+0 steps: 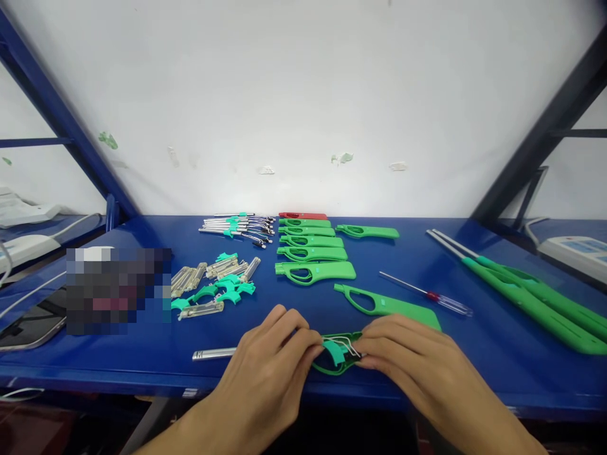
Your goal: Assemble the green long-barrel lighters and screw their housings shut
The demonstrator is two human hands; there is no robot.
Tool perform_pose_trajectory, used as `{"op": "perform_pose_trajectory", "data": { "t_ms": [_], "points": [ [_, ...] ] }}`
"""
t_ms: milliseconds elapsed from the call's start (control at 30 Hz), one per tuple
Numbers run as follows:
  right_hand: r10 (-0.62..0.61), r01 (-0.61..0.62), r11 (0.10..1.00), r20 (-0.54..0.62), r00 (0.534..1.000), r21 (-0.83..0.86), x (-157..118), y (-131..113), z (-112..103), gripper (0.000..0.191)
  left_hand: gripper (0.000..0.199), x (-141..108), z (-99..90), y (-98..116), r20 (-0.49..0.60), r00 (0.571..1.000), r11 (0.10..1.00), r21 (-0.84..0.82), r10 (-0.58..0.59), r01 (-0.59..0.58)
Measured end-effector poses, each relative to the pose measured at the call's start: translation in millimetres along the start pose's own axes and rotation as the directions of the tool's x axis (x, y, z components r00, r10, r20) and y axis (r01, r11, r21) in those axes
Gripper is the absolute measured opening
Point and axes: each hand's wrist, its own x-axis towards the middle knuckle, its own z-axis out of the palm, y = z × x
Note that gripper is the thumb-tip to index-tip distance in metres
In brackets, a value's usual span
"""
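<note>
An open green lighter shell [332,368] lies at the table's front edge between my hands, with a teal trigger [336,352] and white wires [345,341] inside. My left hand [275,366] is closed at the shell's left end, its thumb and index finger pinched together. From under that hand a metal tube [213,354] sticks out to the left. My right hand [412,360] pinches at the right side of the shell, beside a small black part [353,355] on the wires. The fingertips partly hide what each hand grips.
Green shells [327,272] and a red one [308,216] line the back. Metal tubes with wires [227,224], clear tanks [203,308] and teal triggers [230,296] lie left. A screwdriver [450,304] and two assembled green lighters [531,306] lie right; a phone [35,322] is far left.
</note>
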Motion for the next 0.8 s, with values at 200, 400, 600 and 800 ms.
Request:
{"op": "perform_pose_trajectory", "data": {
  "t_ms": [200, 400, 600, 800],
  "points": [
    [-0.027, 0.027, 1.000, -0.037, 0.999, 0.008, 0.4, -2.7, 2.8, 0.013, 0.020, 2.0, 1.3, -1.9, -0.028, 0.999, 1.000, -0.014, 0.023, -0.023],
    [-0.012, 0.013, 1.000, -0.042, 0.999, 0.019, -1.6, -5.0, 3.6, 0.009, 0.019, 1.9, 1.7, -1.6, -0.026, 0.999, 0.999, 0.004, 0.040, -0.040],
    [-0.010, 0.010, 1.000, -0.028, 1.000, 0.024, -0.5, -4.6, 1.3, 0.008, 0.017, -1.1, 2.1, -2.6, 0.025, 1.000, 1.000, -0.004, 0.009, -0.009],
    [0.017, -0.019, 0.999, -0.038, 0.999, -0.051, -1.9, -6.6, 2.1, 0.012, 0.015, -2.1, 2.9, -3.7, 0.029, 1.000, 1.000, 0.001, -0.009, 0.009]
  ]
}}
